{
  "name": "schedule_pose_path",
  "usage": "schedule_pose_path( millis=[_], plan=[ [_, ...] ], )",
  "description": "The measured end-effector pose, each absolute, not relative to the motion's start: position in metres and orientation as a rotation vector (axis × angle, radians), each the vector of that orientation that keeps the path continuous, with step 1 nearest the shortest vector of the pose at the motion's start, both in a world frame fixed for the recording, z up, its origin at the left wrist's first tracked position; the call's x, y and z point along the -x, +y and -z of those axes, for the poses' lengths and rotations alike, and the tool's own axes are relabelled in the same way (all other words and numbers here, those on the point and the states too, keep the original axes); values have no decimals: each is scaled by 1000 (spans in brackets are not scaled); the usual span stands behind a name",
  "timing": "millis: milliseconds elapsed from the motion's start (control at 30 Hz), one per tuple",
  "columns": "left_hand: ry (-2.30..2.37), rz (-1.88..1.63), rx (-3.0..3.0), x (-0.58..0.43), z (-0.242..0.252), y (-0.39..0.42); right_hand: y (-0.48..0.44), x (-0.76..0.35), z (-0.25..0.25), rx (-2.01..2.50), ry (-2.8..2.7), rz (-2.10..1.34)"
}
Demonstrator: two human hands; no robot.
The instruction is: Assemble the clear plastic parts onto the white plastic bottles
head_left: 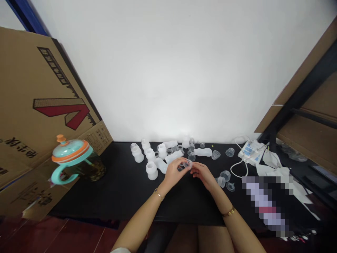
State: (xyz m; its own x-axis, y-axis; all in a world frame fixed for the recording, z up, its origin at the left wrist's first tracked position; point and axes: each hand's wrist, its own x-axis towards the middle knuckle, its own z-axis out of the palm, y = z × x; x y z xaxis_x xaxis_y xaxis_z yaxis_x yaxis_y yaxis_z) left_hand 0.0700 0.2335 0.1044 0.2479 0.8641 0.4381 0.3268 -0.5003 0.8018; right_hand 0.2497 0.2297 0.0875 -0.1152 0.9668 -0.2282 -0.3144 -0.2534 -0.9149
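Both hands meet over the middle of the black table (121, 196). Pinched between the fingers of my left hand (176, 172) and my right hand (201, 173) is a small clear round part (187, 163). Behind and left of them, white bottles stand and lie in a cluster, one upright bottle (152, 170) nearest the front. A white bottle (202, 152) lies on its side behind my right hand. Clear caps (216, 154) and rings are scattered around it. More clear parts (225, 175) rest right of my right hand.
A large teal-lidded jug (89, 163) stands at the left by a cardboard box (39, 105). At the right are a white power strip (251, 151) with a cable, crumpled white paper (273, 168) and a pixelated patch. A white wall rises behind.
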Motion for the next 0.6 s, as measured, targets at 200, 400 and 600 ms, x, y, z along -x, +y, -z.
schedule_pose_path(
  millis=[200, 400, 600],
  plan=[
    [1034, -1255, -1892, -70, -103, 235, 228, -249, -90, 1075, -876, -1609],
    [1049, -1261, -1918, -69, -99, 237, 228, -249, -91, 1068, -886, -1611],
    [1062, -1275, -1987, -68, -98, 237, 230, -248, -88, 1072, -877, -1636]
  ],
)
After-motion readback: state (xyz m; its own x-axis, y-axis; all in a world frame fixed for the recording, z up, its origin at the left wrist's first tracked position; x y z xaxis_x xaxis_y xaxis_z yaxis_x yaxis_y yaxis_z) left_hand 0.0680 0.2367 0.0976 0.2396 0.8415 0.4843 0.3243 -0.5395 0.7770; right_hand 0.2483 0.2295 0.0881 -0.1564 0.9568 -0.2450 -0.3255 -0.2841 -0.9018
